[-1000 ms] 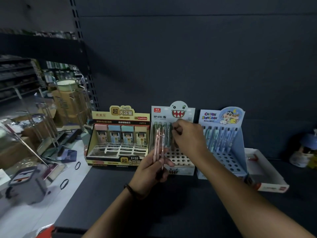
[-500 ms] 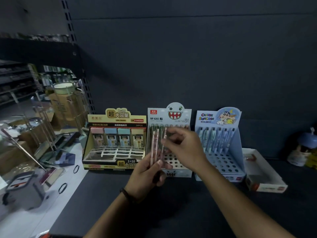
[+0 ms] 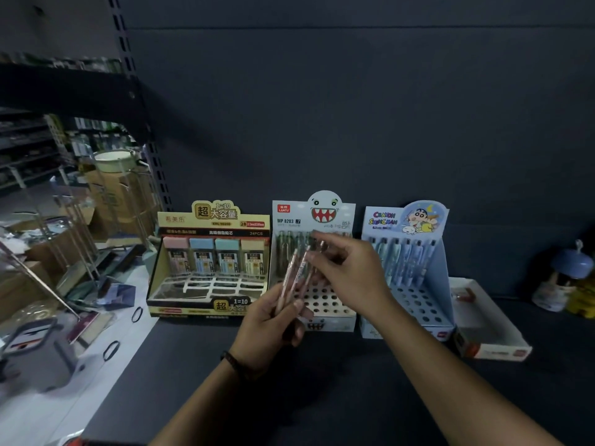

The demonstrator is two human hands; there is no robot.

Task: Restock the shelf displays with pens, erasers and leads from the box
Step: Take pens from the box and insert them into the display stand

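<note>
Hands meet in front of the middle display. Left hand (image 3: 270,320), a dark band at its wrist, is closed around the lower ends of a small bundle of pink pens (image 3: 294,278) held upright and slightly fanned. Right hand (image 3: 349,278) pinches the top of one pen in that bundle between thumb and fingertips. Directly behind both hands stands the shark-face pen display (image 3: 314,220), a row of pens at its back and open holes in front. Left of the hands, the yellow lead display (image 3: 211,262) holds four pastel cases. Right of the right hand, the blue cartoon pen display (image 3: 407,262); beyond it, a shallow white box (image 3: 489,329) on the dark shelf (image 3: 354,397).
</note>
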